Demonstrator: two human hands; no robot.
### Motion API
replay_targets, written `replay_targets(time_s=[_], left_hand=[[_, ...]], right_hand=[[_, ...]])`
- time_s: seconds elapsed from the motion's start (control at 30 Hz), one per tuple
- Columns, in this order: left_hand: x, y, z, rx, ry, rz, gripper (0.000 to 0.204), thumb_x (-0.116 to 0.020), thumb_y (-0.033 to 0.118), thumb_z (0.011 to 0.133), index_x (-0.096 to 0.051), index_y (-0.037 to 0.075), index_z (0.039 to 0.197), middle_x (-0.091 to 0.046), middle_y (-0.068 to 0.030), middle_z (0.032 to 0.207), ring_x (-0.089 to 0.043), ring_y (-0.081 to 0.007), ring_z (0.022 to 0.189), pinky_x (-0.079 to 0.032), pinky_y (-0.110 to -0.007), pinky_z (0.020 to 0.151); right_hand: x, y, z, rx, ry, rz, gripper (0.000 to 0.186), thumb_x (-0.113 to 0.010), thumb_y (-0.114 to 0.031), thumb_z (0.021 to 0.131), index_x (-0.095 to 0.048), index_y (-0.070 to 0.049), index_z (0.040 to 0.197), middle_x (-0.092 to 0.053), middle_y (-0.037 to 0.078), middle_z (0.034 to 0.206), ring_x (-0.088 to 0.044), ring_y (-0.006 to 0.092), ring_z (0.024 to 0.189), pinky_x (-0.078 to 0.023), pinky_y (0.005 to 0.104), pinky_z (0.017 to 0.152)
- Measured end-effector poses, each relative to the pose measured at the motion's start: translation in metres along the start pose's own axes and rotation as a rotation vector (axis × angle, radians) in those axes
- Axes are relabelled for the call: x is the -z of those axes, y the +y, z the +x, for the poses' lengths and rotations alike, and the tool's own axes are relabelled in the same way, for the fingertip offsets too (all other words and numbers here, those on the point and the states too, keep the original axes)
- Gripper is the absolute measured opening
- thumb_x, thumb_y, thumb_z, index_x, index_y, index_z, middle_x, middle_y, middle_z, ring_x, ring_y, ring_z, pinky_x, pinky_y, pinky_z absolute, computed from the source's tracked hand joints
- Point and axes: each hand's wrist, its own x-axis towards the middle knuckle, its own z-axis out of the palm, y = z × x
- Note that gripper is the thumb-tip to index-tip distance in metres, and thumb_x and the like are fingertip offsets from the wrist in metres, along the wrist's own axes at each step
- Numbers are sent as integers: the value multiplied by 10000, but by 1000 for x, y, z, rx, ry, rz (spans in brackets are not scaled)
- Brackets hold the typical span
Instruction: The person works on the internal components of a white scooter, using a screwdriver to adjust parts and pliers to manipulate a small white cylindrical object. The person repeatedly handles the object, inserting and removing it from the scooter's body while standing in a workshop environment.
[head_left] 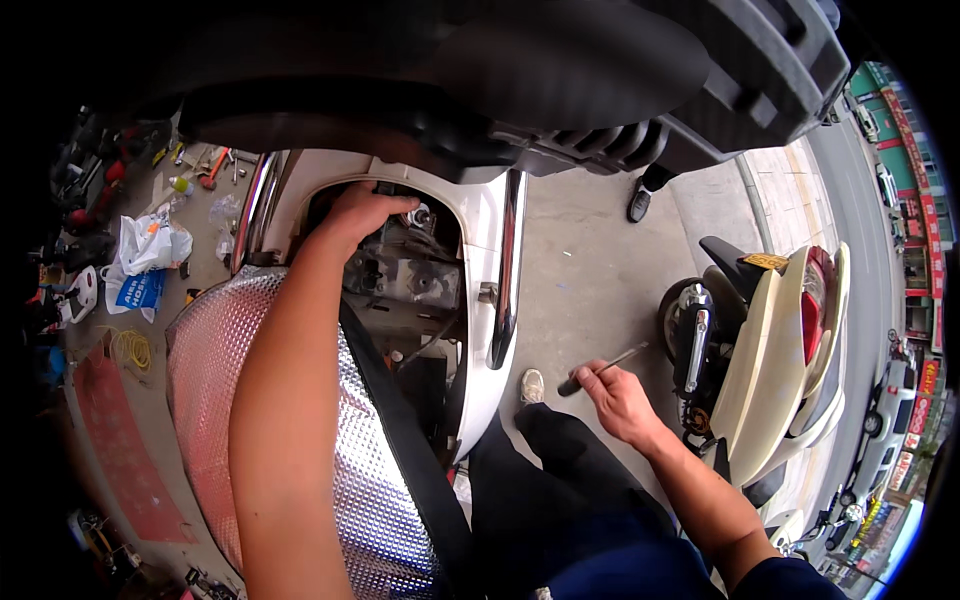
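Note:
My left hand (362, 212) reaches into the opening of a white scooter body (484, 225), beside a small silver fitting (420, 215). Most of its fingers are hidden, so its grip cannot be made out. Below it in the opening lie a worn metal plate (405, 277) and some cables. Out to the right, away from the scooter, my right hand (622, 400) is closed around a screwdriver (569, 387) with a dark handle; its thin shaft points up and to the right. A silver quilted cover (375, 455) with a black edge lies under my left forearm.
A large black plastic part (570, 70) hangs over the opening. Chrome rails (508, 290) flank the body. A cream scooter (765, 370) stands at the right, with the road beyond. Left, on the ground, lie plastic bags (145, 250), tools and a yellow cord (132, 348). Another person's shoe (639, 203) shows ahead.

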Motion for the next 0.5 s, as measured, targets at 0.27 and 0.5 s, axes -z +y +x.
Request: replay_targets(time_s=[0.27, 0.5], left_hand=[[1, 10, -15, -6, -104, -88, 559, -757, 326, 749, -601, -2, 1173, -662, -123, 1110, -623, -228, 1010, -449, -326, 908], [-14, 20, -16, -98, -56, -28, 568, -731, 337, 785, -588, 2, 1220, -638, -101, 1181, -572, -215, 1104, -385, -314, 974]], right_hand=[[-1, -3, 7, -175, 14, 90, 302, -545, -250, 963, -644, 34, 987, -662, 93, 837, -608, 153, 766, -495, 300, 751], [-79, 161, 76, -355, 135, -81, 348, -503, -359, 903, -690, -73, 968, -669, 217, 930, -631, 398, 919, -504, 433, 817]])
